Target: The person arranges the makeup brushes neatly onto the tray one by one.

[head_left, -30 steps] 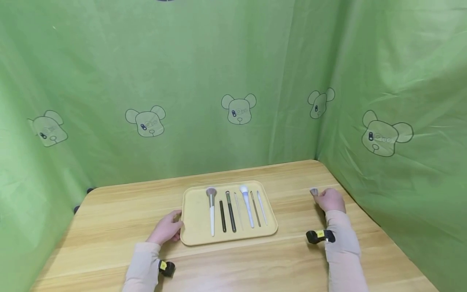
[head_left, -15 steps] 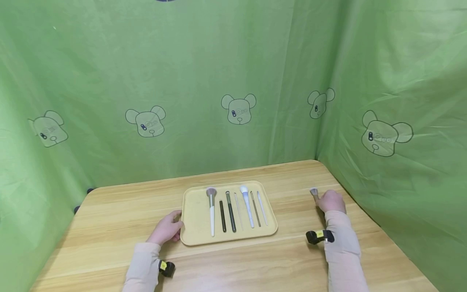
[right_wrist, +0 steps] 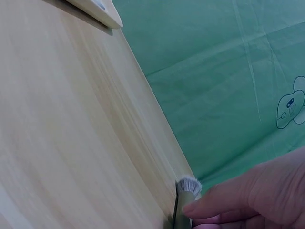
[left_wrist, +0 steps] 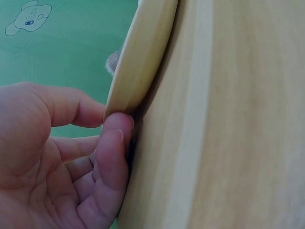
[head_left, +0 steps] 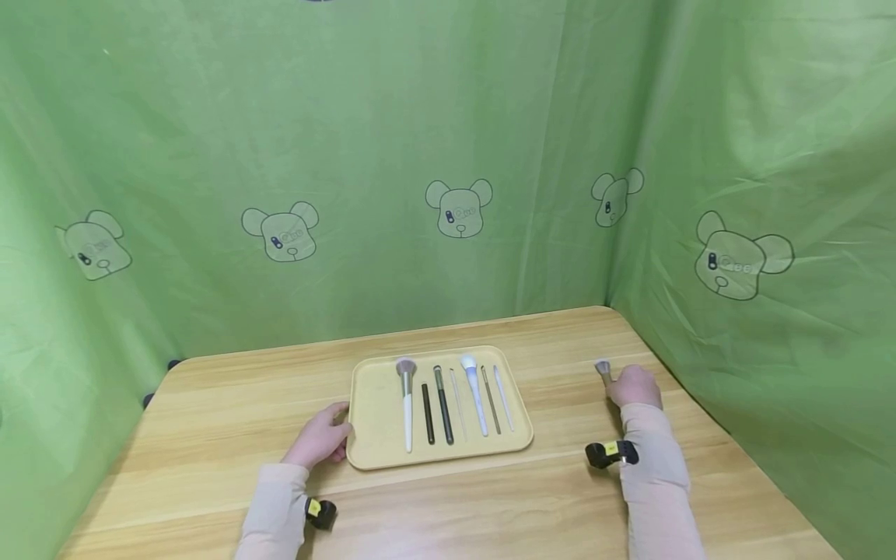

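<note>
A makeup brush [head_left: 603, 369] with a pale bristle head is on the right part of the table, held by my right hand [head_left: 634, 386]. In the right wrist view the fingers grip this brush [right_wrist: 183, 210] just below the bristles; most of its handle is hidden. My left hand [head_left: 320, 437] holds the left rim of a beige tray [head_left: 364, 459]. Seen from the left wrist, the thumb lies on the tray rim [left_wrist: 138, 71] and the other fingers curl against its underside. Several makeup brushes lie side by side in the tray, among them a large white-handled one [head_left: 407, 408].
More brushes fill the tray's right part, including a black-handled one [head_left: 444, 412], a short black stick [head_left: 428, 416] and a bluish-white brush [head_left: 477, 400]. The wooden table [head_left: 490, 509] is enclosed by green curtains [head_left: 371, 155] along its back and sides.
The right hand shifts very slightly, and a little more of its brush shows beyond the fingers. The left hand, the tray and the brushes in it stay in place.
</note>
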A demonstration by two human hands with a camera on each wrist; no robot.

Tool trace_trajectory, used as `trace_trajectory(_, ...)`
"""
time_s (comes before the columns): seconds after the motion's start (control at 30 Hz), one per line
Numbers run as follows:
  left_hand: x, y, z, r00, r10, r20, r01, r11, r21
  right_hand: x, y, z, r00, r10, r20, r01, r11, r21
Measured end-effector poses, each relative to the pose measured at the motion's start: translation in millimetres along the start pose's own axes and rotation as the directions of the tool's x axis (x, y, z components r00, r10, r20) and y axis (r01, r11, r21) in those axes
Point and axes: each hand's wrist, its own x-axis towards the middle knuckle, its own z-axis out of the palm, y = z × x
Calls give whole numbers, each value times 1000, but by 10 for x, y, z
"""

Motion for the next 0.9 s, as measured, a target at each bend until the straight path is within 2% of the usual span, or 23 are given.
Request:
trace_trajectory(0.27, 5, 1, 1, 1000, 1, -2, -1, 1000, -9, -35, -84, -22, 998, 29, 51, -30, 999, 17)
trace_trajectory(0.53, 3, 4, -4, 1000, 4, 3, -4, 1000, -5, -62, -121, 4, 999, 22, 36, -23, 1000, 17)
trace_trajectory(0.9, 2, -2, -3, 1000, 3, 6, -3, 1000, -11, -17, -130, 59, 997, 25, 69, -27, 999, 22)
